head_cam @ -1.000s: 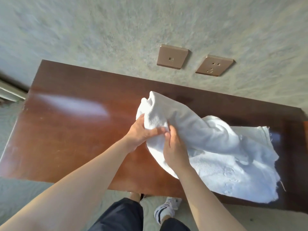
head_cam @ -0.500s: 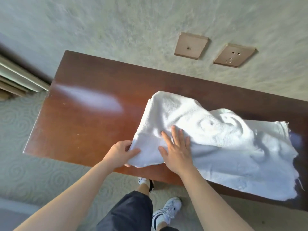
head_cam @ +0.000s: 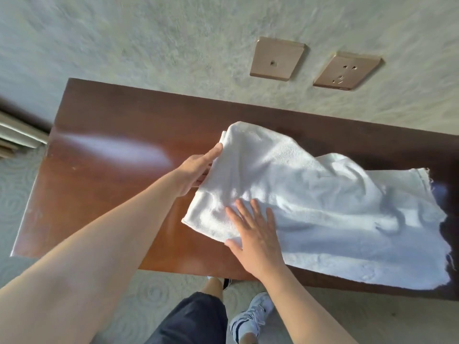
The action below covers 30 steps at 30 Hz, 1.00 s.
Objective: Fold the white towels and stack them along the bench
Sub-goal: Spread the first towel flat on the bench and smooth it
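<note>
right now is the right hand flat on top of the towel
Yes, the right hand lies palm down with straight, spread fingers on the white towel.

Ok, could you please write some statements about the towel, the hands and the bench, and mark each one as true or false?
1. The right hand lies flat on the white towel with its fingers spread. True.
2. The left hand rests on bare wood, away from the towel. False: it touches the towel's left edge.
3. The towel is neatly folded into a small square. False: it lies rumpled, with a raised bunch in the middle.
4. Two square wall plates sit on the wall behind the bench. True.
5. A stack of folded towels stands at the bench's left end. False: only bare wood shows there.
</note>
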{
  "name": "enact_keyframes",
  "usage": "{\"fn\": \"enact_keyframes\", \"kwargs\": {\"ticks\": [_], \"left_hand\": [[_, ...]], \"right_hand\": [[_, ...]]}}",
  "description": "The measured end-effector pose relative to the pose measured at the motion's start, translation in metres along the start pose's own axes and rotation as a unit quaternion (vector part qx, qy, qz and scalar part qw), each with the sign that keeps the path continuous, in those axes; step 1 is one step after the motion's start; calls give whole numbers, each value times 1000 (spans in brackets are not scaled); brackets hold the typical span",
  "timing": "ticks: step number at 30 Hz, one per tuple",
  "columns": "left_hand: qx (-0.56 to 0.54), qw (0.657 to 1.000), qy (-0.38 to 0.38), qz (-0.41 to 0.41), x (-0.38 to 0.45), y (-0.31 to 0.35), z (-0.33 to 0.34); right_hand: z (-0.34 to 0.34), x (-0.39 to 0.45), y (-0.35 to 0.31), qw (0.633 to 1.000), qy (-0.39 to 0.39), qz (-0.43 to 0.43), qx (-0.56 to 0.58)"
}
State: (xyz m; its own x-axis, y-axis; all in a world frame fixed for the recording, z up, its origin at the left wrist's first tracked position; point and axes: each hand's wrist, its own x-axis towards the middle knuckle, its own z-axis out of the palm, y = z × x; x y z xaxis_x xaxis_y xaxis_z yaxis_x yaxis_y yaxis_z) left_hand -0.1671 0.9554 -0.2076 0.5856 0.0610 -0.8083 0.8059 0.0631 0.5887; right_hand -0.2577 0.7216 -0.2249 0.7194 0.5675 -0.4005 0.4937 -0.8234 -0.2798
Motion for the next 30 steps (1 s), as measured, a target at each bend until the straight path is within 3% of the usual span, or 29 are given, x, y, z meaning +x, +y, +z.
{"fn": "enact_keyframes", "kwargs": {"ticks": [3, 10, 16, 20, 23, 25, 30], "left_hand": [[65, 997, -28, 32, 15, 21, 2], [38, 995, -46, 75, 35, 55, 24], [-81, 985, -61, 140, 31, 55, 37], [-169, 954, -130, 211, 31, 56, 12], [-177, 965, -14, 191, 38, 49, -8], [-120, 978, 83, 146, 45, 42, -13], [25, 978, 169, 123, 53, 56, 1]], "right_hand": [[6, -1, 1, 1000, 11, -9, 15], [13, -9, 10, 997, 13, -70, -9], [10, -11, 18, 993, -18, -105, -47], [9, -16, 18, 989, -35, -131, -64], [5, -17, 18, 987, -52, -145, -52], [2, -15, 15, 987, -58, -146, -20], [-15, -1, 0, 993, -40, -103, 30]]}}
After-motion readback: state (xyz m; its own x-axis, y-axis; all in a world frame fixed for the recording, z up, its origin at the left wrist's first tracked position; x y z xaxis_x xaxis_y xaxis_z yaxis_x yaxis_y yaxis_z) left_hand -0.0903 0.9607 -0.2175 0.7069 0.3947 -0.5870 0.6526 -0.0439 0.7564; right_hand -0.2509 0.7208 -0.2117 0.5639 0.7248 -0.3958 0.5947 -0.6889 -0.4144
